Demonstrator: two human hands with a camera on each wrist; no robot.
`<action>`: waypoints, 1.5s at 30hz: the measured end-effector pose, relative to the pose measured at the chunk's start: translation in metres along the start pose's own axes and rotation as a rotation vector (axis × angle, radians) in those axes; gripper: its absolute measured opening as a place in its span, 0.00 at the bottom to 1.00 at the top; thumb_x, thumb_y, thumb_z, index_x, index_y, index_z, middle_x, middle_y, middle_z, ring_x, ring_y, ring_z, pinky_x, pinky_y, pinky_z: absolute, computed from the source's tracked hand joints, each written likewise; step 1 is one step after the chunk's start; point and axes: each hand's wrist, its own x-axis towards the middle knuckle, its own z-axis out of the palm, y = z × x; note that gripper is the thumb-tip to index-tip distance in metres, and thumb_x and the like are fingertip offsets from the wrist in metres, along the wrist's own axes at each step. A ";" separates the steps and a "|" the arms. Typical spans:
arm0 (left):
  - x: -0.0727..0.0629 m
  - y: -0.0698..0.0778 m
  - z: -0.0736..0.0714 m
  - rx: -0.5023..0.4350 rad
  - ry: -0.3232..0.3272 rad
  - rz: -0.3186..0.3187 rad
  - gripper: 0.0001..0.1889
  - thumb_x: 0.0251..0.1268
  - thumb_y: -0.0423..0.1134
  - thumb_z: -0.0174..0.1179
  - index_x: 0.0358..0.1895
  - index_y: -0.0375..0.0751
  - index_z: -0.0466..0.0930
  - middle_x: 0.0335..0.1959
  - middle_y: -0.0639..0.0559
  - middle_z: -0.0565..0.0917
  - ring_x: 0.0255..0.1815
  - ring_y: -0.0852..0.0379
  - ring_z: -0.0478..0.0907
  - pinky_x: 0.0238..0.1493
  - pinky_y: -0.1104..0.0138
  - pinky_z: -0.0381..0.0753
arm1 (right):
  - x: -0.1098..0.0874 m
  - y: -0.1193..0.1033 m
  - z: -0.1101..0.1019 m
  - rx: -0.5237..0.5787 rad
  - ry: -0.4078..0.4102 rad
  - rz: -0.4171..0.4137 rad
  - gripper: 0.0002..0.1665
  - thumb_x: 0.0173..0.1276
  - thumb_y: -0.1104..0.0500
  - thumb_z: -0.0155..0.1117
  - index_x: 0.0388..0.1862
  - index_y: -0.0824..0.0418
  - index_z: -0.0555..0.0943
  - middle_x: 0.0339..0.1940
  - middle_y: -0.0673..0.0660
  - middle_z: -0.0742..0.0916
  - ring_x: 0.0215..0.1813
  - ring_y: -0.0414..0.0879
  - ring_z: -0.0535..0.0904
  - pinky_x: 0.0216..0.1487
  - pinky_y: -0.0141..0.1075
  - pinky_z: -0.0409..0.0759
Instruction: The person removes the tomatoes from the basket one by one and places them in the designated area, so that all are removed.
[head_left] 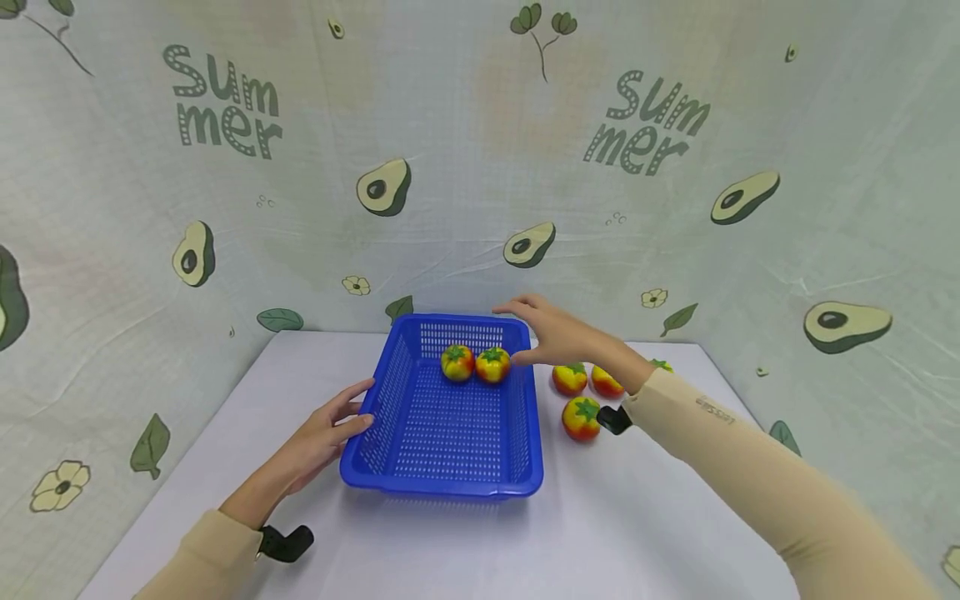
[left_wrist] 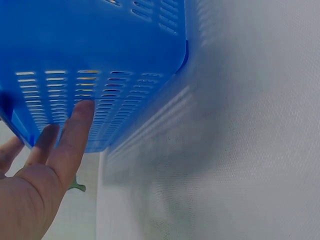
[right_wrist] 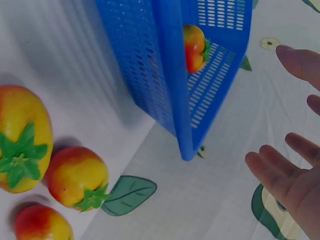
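Note:
A blue plastic basket (head_left: 450,429) with slotted walls stands on the table. Two red-and-yellow tomatoes with green star-shaped tops lie at its far end, a left tomato (head_left: 457,363) and a right tomato (head_left: 492,365). My left hand (head_left: 330,433) is at the basket's left side; in the left wrist view its fingers (left_wrist: 75,140) extend along the outer slotted wall, with the thumb close to the rim. Over the far right corner of the basket is my right hand (head_left: 551,332), fingers spread and thumb apart, with nothing in its grasp.
Right of the basket lie several more tomatoes, the nearest tomato (head_left: 581,418) close to the right wrist; the forearm partly covers those behind. A white cloth covers the table (head_left: 600,517). Behind hangs a printed curtain (head_left: 450,108) with avocados and lettering.

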 end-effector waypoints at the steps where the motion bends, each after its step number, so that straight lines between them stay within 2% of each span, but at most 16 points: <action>1: 0.000 0.000 0.000 0.001 0.001 -0.001 0.40 0.81 0.50 0.61 0.87 0.57 0.51 0.78 0.32 0.65 0.70 0.37 0.75 0.66 0.45 0.82 | 0.007 -0.003 0.001 -0.003 -0.013 0.002 0.47 0.68 0.53 0.78 0.82 0.52 0.68 0.80 0.65 0.68 0.76 0.63 0.70 0.73 0.60 0.75; 6: 0.000 -0.001 0.000 -0.004 -0.001 0.003 0.39 0.81 0.49 0.60 0.87 0.57 0.51 0.77 0.33 0.65 0.70 0.37 0.75 0.67 0.45 0.81 | 0.039 -0.009 0.008 -0.005 -0.066 0.020 0.49 0.68 0.55 0.78 0.84 0.51 0.66 0.82 0.65 0.65 0.78 0.62 0.68 0.75 0.60 0.73; 13: 0.001 -0.002 -0.001 -0.002 -0.008 0.018 0.40 0.81 0.50 0.61 0.87 0.57 0.51 0.78 0.32 0.65 0.70 0.37 0.75 0.67 0.44 0.81 | 0.071 -0.008 0.025 0.002 -0.152 0.031 0.49 0.69 0.53 0.78 0.85 0.49 0.65 0.84 0.63 0.65 0.81 0.60 0.64 0.78 0.61 0.69; 22: 0.000 -0.002 -0.002 -0.023 -0.011 0.015 0.40 0.81 0.49 0.61 0.87 0.56 0.51 0.78 0.32 0.65 0.69 0.37 0.76 0.66 0.45 0.82 | 0.104 -0.004 0.057 0.043 -0.169 0.061 0.48 0.68 0.57 0.79 0.83 0.53 0.66 0.80 0.64 0.68 0.81 0.60 0.62 0.80 0.60 0.64; 28: -0.001 0.000 -0.002 -0.032 -0.022 0.025 0.40 0.81 0.49 0.61 0.87 0.55 0.51 0.76 0.31 0.66 0.67 0.39 0.78 0.65 0.46 0.83 | 0.112 -0.001 0.079 0.111 -0.201 0.141 0.47 0.70 0.59 0.77 0.83 0.50 0.67 0.81 0.63 0.66 0.82 0.60 0.61 0.79 0.62 0.66; 36: 0.000 -0.001 -0.003 -0.029 -0.015 0.019 0.40 0.81 0.50 0.61 0.87 0.56 0.51 0.76 0.32 0.66 0.67 0.39 0.78 0.65 0.46 0.83 | 0.116 -0.001 0.098 0.126 -0.215 0.181 0.46 0.68 0.60 0.77 0.82 0.50 0.69 0.80 0.62 0.67 0.75 0.60 0.69 0.74 0.63 0.72; 45: 0.000 -0.001 -0.004 -0.041 -0.022 0.015 0.39 0.81 0.50 0.61 0.87 0.56 0.51 0.77 0.32 0.65 0.66 0.39 0.78 0.64 0.48 0.84 | 0.118 -0.008 0.112 0.054 -0.195 0.188 0.40 0.67 0.62 0.78 0.77 0.54 0.75 0.74 0.62 0.74 0.72 0.57 0.72 0.76 0.57 0.72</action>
